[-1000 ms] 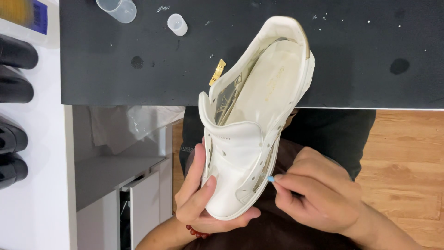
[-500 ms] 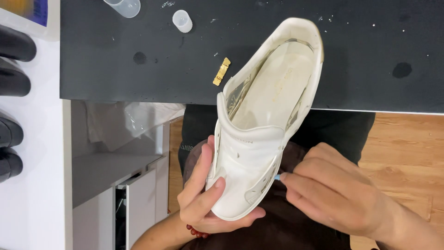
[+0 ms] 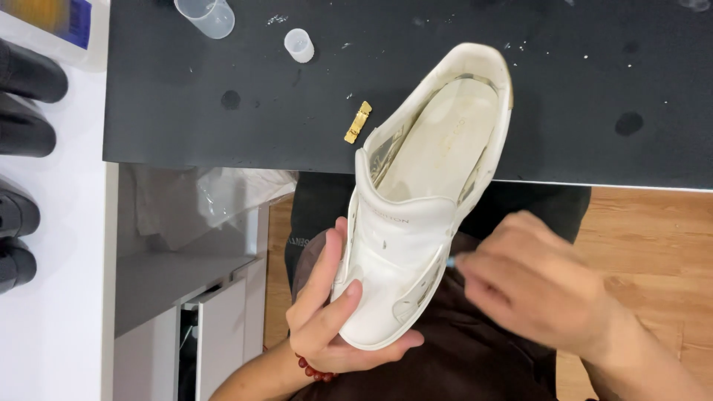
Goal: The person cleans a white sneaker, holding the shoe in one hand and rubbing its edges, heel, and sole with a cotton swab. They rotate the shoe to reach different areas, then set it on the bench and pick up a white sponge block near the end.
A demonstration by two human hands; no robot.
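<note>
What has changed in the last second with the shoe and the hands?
The white shoe has shifted a little up and right, its heel further over the black table. The right hand moved with it, staying at its side. The left hand still cradles the toe. The gold clip and small cups lie as before.

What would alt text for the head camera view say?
A left hand cradles the toe of a white shoe while the right hand touches a small tool to its side, above a black table holding a gold clip and two clear cups.
</note>
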